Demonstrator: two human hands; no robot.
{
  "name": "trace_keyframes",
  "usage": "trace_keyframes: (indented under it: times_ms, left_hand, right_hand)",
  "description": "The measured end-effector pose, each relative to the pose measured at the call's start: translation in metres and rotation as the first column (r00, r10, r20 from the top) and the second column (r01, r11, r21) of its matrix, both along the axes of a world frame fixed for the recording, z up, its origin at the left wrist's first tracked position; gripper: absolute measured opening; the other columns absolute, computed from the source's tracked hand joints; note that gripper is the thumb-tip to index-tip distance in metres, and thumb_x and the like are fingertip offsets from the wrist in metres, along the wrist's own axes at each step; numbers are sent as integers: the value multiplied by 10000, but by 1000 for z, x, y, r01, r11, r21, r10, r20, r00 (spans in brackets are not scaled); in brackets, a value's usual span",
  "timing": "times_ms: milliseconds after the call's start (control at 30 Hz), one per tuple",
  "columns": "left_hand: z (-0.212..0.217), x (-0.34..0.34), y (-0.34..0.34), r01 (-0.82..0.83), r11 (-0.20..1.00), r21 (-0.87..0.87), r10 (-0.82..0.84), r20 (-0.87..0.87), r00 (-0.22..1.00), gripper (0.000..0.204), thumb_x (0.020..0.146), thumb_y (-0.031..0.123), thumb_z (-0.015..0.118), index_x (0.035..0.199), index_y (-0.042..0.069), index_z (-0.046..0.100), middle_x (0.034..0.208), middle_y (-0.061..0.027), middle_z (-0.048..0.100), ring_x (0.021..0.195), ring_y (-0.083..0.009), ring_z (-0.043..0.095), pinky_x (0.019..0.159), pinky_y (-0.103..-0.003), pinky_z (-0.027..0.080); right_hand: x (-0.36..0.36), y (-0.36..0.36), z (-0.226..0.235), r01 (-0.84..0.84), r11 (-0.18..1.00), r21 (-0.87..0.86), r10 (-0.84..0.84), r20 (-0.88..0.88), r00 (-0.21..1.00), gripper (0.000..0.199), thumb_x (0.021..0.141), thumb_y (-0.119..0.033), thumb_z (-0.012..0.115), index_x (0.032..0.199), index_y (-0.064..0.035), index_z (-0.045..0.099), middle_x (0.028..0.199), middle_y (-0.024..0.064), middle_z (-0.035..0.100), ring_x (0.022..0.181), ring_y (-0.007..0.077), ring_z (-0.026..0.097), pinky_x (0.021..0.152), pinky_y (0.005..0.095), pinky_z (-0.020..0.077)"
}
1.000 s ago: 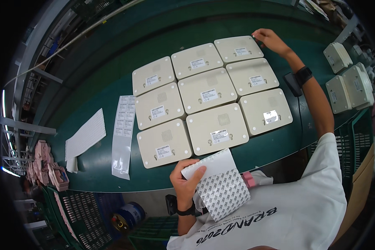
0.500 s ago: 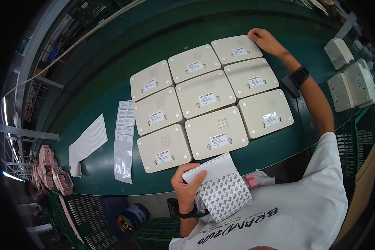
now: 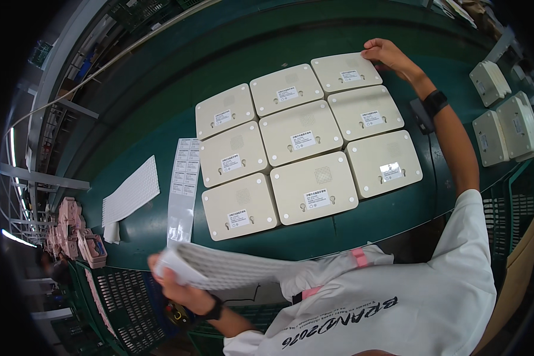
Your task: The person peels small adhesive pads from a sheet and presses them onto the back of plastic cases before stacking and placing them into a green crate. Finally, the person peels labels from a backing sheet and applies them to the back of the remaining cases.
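Several cream plastic housings (image 3: 301, 133) lie face down in a close block of rows on the green table. Each carries a white label and keyhole slots, with round white pads at its corners. My right hand (image 3: 393, 57) is at the outer far corner of the far-right housing (image 3: 345, 66), its fingers bent together; whatever they pinch is hidden. Low on the left, my left hand (image 3: 181, 289) grips a curled white sheet of small pads (image 3: 228, 267) by its end. The sheet is blurred and hangs across the table's near edge.
Left of the housings lie a label strip (image 3: 184, 172) and another white dotted sheet (image 3: 132, 188). More cream housings (image 3: 489, 136) stand at the right. Green crates (image 3: 127, 302) flank the table, with pink parts (image 3: 71, 228) at the far left.
My left hand has swung left with the pad sheet, which has turned from its printed back to its bumpy side. My right hand stays at the far-right housing's corner.
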State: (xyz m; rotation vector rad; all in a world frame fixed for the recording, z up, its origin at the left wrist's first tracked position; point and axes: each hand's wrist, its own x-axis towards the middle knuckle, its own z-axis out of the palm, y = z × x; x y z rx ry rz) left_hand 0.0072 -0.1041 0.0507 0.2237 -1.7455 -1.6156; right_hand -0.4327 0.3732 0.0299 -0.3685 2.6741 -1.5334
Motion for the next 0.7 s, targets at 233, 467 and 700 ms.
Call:
trace_keyframes:
  times_ms: [233, 467, 700]
  left_hand:
    - [-13, -55, -181, -122, 992, 30, 118, 107, 987, 373, 1038, 151, 458, 1367, -22, 479, 1307, -155, 549, 1190, -220, 554, 1013, -341, 467]
    - [-42, -101, -190, -439, 848, -296, 529, 434, 729, 594, 873, 240, 754, 1343, -27, 507, 1314, -192, 553, 1125, -270, 565, 942, -382, 469]
    - [-33, -61, 15, 207, 640, -740, 168, 398, 902, 640, 924, 200, 668, 1428, -58, 370, 1355, -245, 497, 1268, -355, 474, 1085, -405, 350]
  right_hand:
    - [-1, 5, 3, 64, 998, -9, -58, 317, 947, 244, 922, -328, 664, 1063, -133, 625, 989, -6, 635, 947, 109, 585, 807, 279, 466]
    - [120, 7, 10, 141, 989, -36, -141, 10, 990, 433, 956, -355, 628, 1283, -75, 578, 1209, 59, 628, 1082, 156, 590, 887, 291, 477]
    - [274, 6, -16, 96, 985, 146, -95, -14, 995, 592, 959, -267, 609, 1444, 8, 409, 1320, 157, 558, 1204, 224, 539, 1023, 339, 421]
